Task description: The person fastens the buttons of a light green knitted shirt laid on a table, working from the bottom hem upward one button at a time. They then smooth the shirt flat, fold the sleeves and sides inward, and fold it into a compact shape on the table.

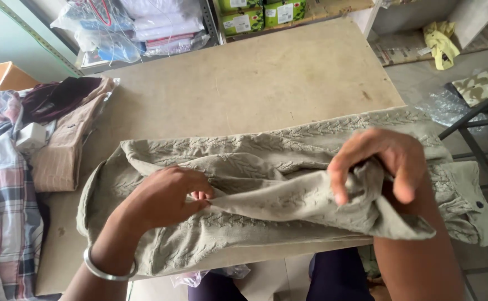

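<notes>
Both hands' fingers pinch folds of the olive garment.

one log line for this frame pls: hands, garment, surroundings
left hand: pinching shirt fold | right hand: gripping bunched shirt, lifted | shirt: olive, across table edge | clothes pile: at left

Two hands: the left hand and the right hand, each with a grip on one olive garment that lies across one tabletop. One silver bangle circles the left wrist. Left of the grips lie one plaid shirt, one striped beige garment and one maroon garment. Beyond them stand two green boxes.
</notes>
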